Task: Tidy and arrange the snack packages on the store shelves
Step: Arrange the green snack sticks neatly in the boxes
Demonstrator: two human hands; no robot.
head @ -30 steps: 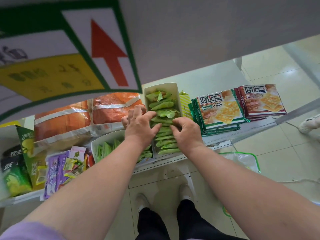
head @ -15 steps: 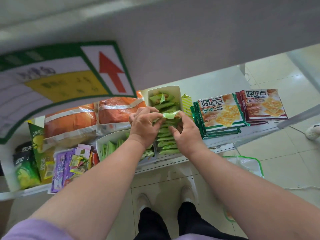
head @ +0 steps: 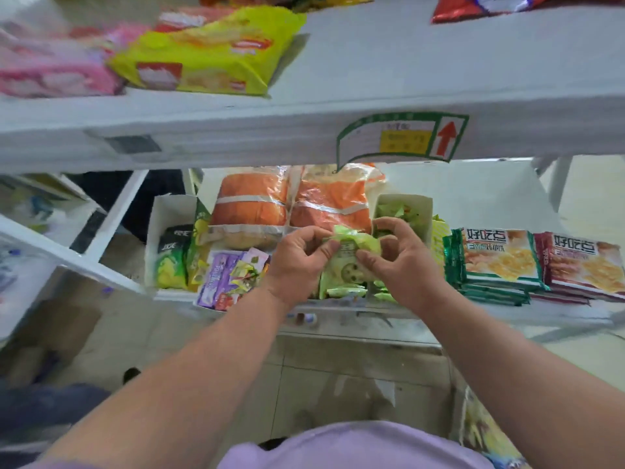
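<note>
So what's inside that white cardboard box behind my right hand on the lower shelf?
The white cardboard box holds small light green snack packets at its far end. The right hand and the held green packet cover its nearer part, so the rest is hidden.

A shop aisle is showing here: white metal shelves [head: 338, 106] are running across the frame, a price label with a red arrow [head: 402, 138] is hanging centre right, and cracker packs [head: 500, 258], orange bags [head: 291, 201] and a yellow bag [head: 206, 52] at upper left are lying displayed.
</note>
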